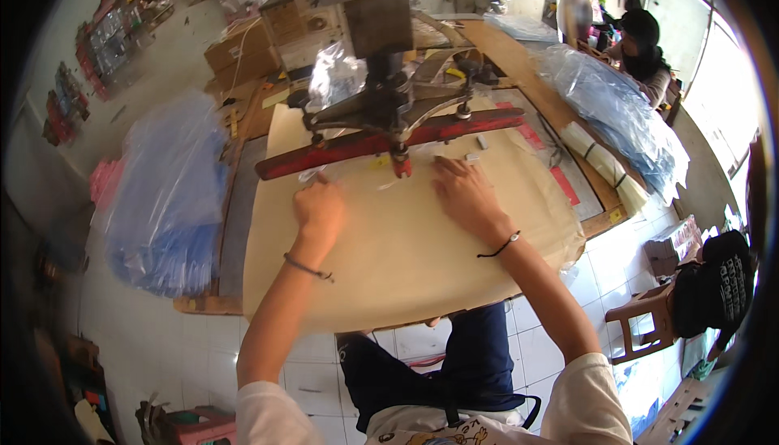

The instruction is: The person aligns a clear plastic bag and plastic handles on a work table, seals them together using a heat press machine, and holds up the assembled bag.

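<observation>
My left hand is at the left part of a red-edged press bar, its fingers curled together at a crinkled bit of clear plastic. My right hand lies palm down near the right part of the bar, fingers stretched out on the tan paper cover. A shiny patch of thin clear film shows between the hands, under the bar; its outline is hard to make out. The bar hangs from a dark metal press head with a red-tipped bolt at its middle.
Stacks of bluish clear plastic bags lie at the left and right of the table. A plastic roll rests on the right edge. Small metal blocks sit behind my right hand. Another person sits far right, near a brown stool.
</observation>
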`<move>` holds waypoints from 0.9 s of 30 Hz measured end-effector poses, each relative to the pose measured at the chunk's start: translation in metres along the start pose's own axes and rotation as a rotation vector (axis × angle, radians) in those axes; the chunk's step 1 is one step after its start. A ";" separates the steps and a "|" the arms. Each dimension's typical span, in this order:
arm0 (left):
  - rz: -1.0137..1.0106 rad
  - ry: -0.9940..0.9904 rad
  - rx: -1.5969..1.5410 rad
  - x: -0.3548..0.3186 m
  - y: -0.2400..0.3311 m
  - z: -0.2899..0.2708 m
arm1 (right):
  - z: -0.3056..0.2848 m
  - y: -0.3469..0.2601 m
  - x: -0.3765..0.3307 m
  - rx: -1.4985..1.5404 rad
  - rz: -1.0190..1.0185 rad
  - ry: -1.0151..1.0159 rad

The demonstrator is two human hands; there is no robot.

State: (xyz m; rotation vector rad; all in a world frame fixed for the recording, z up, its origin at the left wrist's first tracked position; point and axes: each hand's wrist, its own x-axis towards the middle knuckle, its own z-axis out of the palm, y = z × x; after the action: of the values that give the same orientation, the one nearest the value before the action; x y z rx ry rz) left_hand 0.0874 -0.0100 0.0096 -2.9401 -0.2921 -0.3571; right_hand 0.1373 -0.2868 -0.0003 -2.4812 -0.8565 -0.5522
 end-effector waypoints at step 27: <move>0.030 0.201 0.216 -0.070 0.009 -0.008 | 0.021 0.011 0.013 0.048 -0.172 -0.054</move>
State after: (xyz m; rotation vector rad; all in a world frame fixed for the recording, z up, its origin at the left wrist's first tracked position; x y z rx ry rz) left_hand 0.0210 -0.0323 -0.0020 -2.6688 -0.2427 -0.5743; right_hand 0.1584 -0.2773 -0.0140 -2.4033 -1.0985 -0.5179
